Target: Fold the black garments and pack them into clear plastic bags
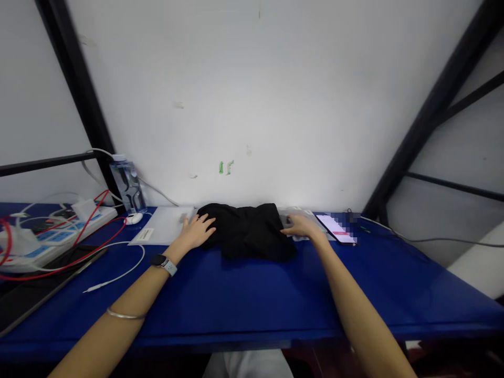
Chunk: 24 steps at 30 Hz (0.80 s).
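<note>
Left of frame: white power strip (59, 237) and red cable (103, 245) on the blue bench (252, 302), black post (74, 86) up against a scuffed white wall (236, 94). Centre: bunched black cloth (248, 231) at bench rear, left hand (197, 231) on its left end, fingers spread. Right of centre: right hand (302, 226) at cloth's right edge, can't tell if gripping; then phone (336, 228), dark brace (425, 118) upper right.

Left hand (196, 232) spreads over a black cloth's (248, 231) left end; right hand (302, 226) is at its right edge, near a lit smartphone (334, 229) on a blue table (244, 302).
</note>
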Tool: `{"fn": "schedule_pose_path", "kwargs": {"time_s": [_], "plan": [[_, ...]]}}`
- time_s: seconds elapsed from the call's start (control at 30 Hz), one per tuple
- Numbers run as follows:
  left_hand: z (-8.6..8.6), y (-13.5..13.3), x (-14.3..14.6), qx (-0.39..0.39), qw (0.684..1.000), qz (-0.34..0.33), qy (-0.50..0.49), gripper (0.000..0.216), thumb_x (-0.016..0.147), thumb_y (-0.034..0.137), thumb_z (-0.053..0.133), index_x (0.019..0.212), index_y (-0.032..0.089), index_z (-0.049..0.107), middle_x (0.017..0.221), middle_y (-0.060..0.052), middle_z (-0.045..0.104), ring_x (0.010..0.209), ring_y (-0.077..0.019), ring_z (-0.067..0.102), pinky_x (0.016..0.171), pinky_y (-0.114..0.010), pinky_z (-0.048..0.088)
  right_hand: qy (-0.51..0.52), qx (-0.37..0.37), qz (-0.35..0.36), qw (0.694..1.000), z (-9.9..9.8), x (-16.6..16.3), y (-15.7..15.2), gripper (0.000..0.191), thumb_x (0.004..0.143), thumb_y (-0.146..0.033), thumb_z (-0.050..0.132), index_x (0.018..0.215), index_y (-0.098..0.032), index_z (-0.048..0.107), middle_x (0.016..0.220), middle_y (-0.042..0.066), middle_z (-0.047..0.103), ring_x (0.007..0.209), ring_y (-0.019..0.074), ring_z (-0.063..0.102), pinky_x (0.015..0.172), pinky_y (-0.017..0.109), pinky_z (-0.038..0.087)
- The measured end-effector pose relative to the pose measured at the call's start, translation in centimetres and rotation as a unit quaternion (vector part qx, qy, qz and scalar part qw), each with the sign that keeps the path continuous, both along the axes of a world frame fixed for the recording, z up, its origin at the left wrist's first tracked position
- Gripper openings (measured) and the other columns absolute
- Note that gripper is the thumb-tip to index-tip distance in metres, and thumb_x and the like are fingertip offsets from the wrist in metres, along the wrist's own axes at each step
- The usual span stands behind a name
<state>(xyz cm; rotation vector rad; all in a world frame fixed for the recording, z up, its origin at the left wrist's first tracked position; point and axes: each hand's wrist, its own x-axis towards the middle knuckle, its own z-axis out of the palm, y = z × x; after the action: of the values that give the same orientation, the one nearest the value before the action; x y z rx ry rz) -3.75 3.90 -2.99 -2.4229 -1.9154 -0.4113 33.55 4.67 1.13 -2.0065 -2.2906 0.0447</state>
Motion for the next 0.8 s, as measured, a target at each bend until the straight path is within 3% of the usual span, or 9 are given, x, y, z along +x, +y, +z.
{"fn": "schedule_pose_path", "kwargs": {"time_s": [0.2,0.43,0.57,0.63,0.7,0.8], "plan": [[-0.2,-0.6,0.3,-0.008,1.000,0.006,0.002,0.047,0.094,0.040,0.035,0.137,0.029,0.050,0.150,-0.011,0.040,0.133,-0.0389,0.036,0.102,-0.069,0.022,0.004,-0.037,0.102,0.994,0.1,2.2,-0.4,0.084,0.056,-0.031,0.080,0.135,-0.021,0.052,0.139,0.014,0.051,0.130,0.0331,0.044,0.104,0.045,0.038],[0.3,-0.8,0.5,-0.030,0.999,0.009,0.010,0.050,0.095,0.042,0.031,0.141,0.028,0.045,0.152,-0.011,0.036,0.135,-0.0383,0.034,0.102,-0.069,0.024,-0.013,0.029,0.056,0.998,0.6,1.0,-1.4,0.049,0.081,-0.015,0.052,0.128,-0.028,0.060,0.126,0.007,0.063,0.114,0.0258,0.058,0.093,0.037,0.045],[0.3,-0.9,0.5,-0.033,0.999,0.011,0.014,0.050,0.095,0.042,0.030,0.141,0.027,0.045,0.152,-0.011,0.036,0.134,-0.0385,0.035,0.101,-0.068,0.026,0.039,0.149,-0.046,0.987,1.9,1.5,-2.2,0.044,0.091,-0.019,0.036,0.126,-0.025,0.062,0.115,0.013,0.068,0.103,0.0303,0.063,0.083,0.041,0.046],[0.3,-0.8,0.5,-0.028,0.999,0.008,0.013,0.049,0.095,0.041,0.031,0.140,0.027,0.046,0.151,-0.011,0.037,0.133,-0.0383,0.037,0.100,-0.068,0.026,0.107,0.249,-0.120,0.955,2.6,2.0,-2.4,0.043,0.093,-0.023,0.033,0.123,-0.020,0.063,0.107,0.017,0.070,0.097,0.0314,0.064,0.080,0.042,0.046],[0.1,-0.8,0.6,-0.024,0.999,0.011,0.018,0.048,0.095,0.040,0.033,0.140,0.028,0.046,0.150,-0.011,0.039,0.131,-0.0380,0.039,0.100,-0.068,0.027,0.203,0.371,-0.169,0.890,3.2,2.3,-2.4,0.042,0.093,-0.026,0.034,0.118,-0.016,0.066,0.101,0.017,0.071,0.093,0.0304,0.065,0.082,0.042,0.046],[0.0,-0.8,0.9,-0.003,0.999,0.020,0.026,0.046,0.095,0.039,0.035,0.138,0.027,0.048,0.148,-0.011,0.043,0.131,-0.0382,0.039,0.101,-0.067,0.028,0.354,0.509,-0.132,0.774,3.6,1.3,-2.2,0.041,0.092,-0.033,0.038,0.110,-0.013,0.069,0.101,0.014,0.072,0.095,0.0272,0.066,0.088,0.041,0.047]]}}
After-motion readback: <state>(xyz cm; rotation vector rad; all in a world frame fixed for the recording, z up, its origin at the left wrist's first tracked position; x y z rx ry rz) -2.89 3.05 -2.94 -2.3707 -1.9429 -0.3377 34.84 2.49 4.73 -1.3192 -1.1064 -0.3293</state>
